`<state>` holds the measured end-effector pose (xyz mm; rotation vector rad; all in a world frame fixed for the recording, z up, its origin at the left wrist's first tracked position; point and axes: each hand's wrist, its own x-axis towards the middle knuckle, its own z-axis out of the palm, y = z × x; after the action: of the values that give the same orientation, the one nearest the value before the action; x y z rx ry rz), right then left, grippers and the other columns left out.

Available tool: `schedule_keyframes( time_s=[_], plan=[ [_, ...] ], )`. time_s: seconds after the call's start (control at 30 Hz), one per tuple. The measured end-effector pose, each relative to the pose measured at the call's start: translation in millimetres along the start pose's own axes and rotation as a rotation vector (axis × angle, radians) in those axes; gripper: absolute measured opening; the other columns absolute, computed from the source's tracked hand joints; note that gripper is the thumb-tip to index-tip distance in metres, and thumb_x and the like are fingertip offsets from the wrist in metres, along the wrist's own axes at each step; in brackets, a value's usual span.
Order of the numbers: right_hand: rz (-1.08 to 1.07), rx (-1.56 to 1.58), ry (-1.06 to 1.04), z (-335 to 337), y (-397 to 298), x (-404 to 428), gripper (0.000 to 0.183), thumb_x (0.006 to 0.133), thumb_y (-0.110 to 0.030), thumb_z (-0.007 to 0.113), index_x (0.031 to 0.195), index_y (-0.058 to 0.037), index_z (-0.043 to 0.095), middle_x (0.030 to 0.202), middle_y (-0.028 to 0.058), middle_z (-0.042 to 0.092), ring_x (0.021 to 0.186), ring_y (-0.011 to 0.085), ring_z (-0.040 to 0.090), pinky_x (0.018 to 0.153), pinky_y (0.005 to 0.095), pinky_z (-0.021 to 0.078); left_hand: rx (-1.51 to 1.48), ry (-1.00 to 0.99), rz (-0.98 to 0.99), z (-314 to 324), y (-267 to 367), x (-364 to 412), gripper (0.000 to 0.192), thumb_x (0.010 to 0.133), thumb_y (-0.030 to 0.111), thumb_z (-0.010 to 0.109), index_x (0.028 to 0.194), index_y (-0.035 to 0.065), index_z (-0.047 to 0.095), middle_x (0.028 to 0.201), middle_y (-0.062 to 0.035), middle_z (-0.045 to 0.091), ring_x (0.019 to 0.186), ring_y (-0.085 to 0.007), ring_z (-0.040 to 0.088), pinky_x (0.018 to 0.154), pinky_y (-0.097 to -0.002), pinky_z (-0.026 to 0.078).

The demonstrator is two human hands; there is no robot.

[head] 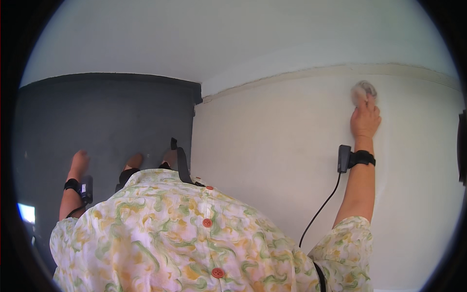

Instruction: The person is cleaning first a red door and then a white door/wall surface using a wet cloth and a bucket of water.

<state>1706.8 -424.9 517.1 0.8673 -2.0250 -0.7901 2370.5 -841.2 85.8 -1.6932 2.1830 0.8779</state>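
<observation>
At the far end of my outstretched arm, my right hand (366, 118) grips a crumpled grey-white wad (359, 93), possibly cloth. Motion blur hides its exact material. Fingers press it on a pale beige flat surface (277, 142), close to that surface's far edge. My left hand (79, 161) hangs low on the left above the dark grey floor (102, 109). It is blurred with the fingers bent, and no object shows in it.
A pale wall (219, 33) rises behind a chipped, narrow strip (313, 72) along the beige surface. Dark baseboard (146, 77) borders the floor. My shoes (135, 160) stand at left. From my right wrist device (344, 158) runs a black cable (323, 208). Something dark (462, 146) is at the right rim.
</observation>
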Motion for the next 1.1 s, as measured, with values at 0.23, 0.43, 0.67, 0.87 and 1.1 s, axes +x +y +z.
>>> schedule_keyframes(
  time_s=[0.23,0.43,0.67,0.87,1.1],
  plan=[
    [0.186,-0.071,0.061,-37,11,92,0.039,0.077,-0.023,0.052,0.116,-0.025,0.055,0.125,-0.0004,0.048,0.105,0.0279,0.049,0.081,0.0425,0.0439,-0.304,-0.146,-0.068,34,83,-80,0.033,0.083,0.015,0.058,0.114,0.0024,0.054,0.105,-0.0181,0.06,0.096,-0.025,0.059,0.084,-0.033,0.046],
    [-0.013,0.077,-0.113,-39,-41,105,0.031,0.077,-0.018,0.05,0.105,-0.0201,0.06,0.107,0.0025,0.052,0.102,0.0251,0.048,0.078,0.0423,0.0401,-0.165,-0.233,-0.106,-65,106,-154,0.035,0.084,0.016,0.058,0.116,0.0027,0.054,0.107,-0.0183,0.06,0.097,-0.0281,0.059,0.085,-0.0346,0.046],
    [-0.224,0.25,-0.275,-33,-122,59,0.024,0.078,-0.015,0.05,0.099,-0.0153,0.062,0.108,0.0028,0.049,0.101,0.0245,0.044,0.076,0.0397,0.0365,-0.188,-0.145,-0.172,-122,63,-169,0.034,0.084,0.016,0.057,0.116,0.0021,0.054,0.106,-0.0193,0.06,0.096,-0.0272,0.06,0.082,-0.0345,0.047],
    [-0.596,0.632,-0.612,-22,-143,-97,0.019,0.074,-0.01,0.055,0.09,-0.0155,0.065,0.113,0.0,0.049,0.102,0.0225,0.046,0.079,0.0391,0.0388,-0.293,-0.167,-0.267,-136,73,-180,0.035,0.085,0.014,0.057,0.118,0.0029,0.052,0.107,-0.0158,0.06,0.098,-0.0237,0.057,0.084,-0.0334,0.045],
    [-0.328,0.612,-0.497,-31,-49,-152,0.035,0.071,-0.007,0.057,0.1,-0.025,0.064,0.117,-0.0048,0.051,0.098,0.0243,0.049,0.082,0.0397,0.037,0.144,-0.358,-0.148,-131,43,-123,0.034,0.081,0.017,0.058,0.112,0.0016,0.056,0.108,-0.0175,0.061,0.102,-0.0292,0.058,0.087,-0.0342,0.045]
  ],
)
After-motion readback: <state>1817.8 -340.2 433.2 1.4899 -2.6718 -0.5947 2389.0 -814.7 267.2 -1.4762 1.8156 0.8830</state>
